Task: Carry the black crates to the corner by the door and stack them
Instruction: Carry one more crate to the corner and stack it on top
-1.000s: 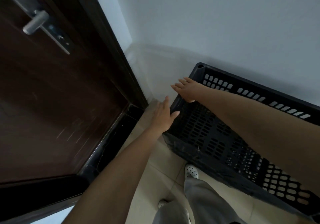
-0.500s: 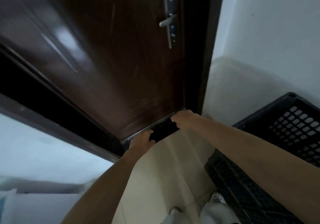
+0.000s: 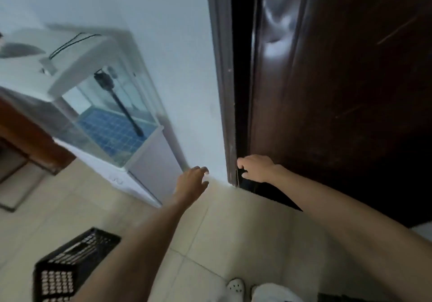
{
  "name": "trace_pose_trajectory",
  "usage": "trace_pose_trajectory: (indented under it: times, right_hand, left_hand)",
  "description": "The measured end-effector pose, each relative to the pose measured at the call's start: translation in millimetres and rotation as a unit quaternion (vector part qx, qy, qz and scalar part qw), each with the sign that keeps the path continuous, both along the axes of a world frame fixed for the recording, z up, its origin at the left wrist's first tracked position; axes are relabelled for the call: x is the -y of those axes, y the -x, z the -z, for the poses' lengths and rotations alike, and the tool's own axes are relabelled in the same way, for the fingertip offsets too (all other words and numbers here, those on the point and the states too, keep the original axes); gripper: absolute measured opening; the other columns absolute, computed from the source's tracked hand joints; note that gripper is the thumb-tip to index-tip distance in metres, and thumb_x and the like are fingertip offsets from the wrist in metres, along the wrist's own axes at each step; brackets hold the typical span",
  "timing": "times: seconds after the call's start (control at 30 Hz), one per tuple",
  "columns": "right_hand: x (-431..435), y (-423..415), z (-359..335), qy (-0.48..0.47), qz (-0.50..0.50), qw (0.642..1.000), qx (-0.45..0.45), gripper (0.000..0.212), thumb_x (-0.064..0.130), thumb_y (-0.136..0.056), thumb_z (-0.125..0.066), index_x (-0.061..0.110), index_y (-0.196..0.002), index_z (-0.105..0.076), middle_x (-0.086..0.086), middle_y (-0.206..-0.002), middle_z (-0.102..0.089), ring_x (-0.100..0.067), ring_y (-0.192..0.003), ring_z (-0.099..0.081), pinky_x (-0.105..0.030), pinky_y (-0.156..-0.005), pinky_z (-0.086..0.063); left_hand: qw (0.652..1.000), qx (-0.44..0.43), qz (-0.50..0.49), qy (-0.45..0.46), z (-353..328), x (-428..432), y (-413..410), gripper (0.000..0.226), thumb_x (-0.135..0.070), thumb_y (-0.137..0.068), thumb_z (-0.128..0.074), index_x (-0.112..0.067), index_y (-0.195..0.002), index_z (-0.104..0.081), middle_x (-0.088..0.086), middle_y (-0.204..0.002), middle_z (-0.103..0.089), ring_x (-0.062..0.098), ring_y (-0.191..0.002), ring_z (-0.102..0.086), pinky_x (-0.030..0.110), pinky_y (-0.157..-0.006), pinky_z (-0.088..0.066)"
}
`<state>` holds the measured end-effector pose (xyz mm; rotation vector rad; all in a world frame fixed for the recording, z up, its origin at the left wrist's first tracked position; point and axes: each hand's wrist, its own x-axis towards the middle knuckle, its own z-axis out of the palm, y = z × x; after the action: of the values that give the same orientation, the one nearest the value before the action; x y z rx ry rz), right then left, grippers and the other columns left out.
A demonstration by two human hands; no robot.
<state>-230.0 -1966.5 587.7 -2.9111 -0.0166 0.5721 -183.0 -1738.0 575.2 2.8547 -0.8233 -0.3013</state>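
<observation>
A black perforated crate (image 3: 72, 264) stands on the tiled floor at the lower left, partly hidden by my left forearm. My left hand (image 3: 192, 182) hangs in the air with loosely curled fingers and holds nothing, well above and to the right of that crate. My right hand (image 3: 254, 168) is held out in front of the dark door (image 3: 339, 91), fingers loosely curled, empty. A dark sliver at the bottom right edge (image 3: 336, 298) may be the crate set down by the wall; I cannot tell.
A glass fish tank (image 3: 105, 119) on a white cabinet (image 3: 149, 171) stands against the pale wall at the left. The dark door frame (image 3: 224, 91) runs down the middle. Beige floor tiles (image 3: 233, 231) lie below. My white shoe (image 3: 236, 286) shows at the bottom.
The view has swung left, away from the crate by the wall, which has left the frame. Another crate and the fish tank have come into sight. Both hands stay empty.
</observation>
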Motion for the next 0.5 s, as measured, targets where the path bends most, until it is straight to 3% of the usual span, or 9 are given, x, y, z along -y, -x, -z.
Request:
trace_pose_trajectory:
  times: [0.2,0.43,0.5]
  right_hand:
    - [-89.5,-46.9,13.4,-0.018,-0.118,0.992,-0.038,0.031,0.018,-0.091,-0.046,0.022,-0.120,-0.054,0.000,-0.119,-0.060,-0.022,-0.109,-0.056,-0.031,-0.075,-0.038]
    - [-211.3,-43.6,35.4,-0.011,-0.289,0.953,-0.094,0.016,0.014,-0.089,-0.054,0.005,-0.097,-0.064,-0.017,-0.104,-0.069,-0.028,-0.087,-0.065,-0.031,-0.067,-0.041]
    - [-253.6,-34.3,35.9,-0.005,-0.340,0.934,-0.108,0.013,0.018,-0.090,-0.055,0.010,-0.097,-0.063,-0.016,-0.105,-0.068,-0.028,-0.087,-0.065,-0.033,-0.070,-0.049]
  left_hand:
    - [0.984,-0.027,-0.173,-0.021,9.3,-110.3,31.5,0.028,-0.028,-0.090,-0.057,-0.024,-0.117,-0.061,0.001,-0.120,-0.062,0.026,-0.113,-0.059,0.040,-0.083,-0.050]
    - [0.933,-0.024,-0.358,-0.013,18.0,-212.4,116.8,0.026,-0.027,-0.093,-0.049,-0.024,-0.116,-0.062,0.003,-0.116,-0.063,0.029,-0.108,-0.060,0.039,-0.081,-0.048]
    - [0.917,-0.028,-0.397,-0.022,20.3,-246.0,147.7,0.025,-0.028,-0.092,-0.053,-0.023,-0.115,-0.062,0.001,-0.115,-0.062,0.027,-0.109,-0.060,0.039,-0.081,-0.048]
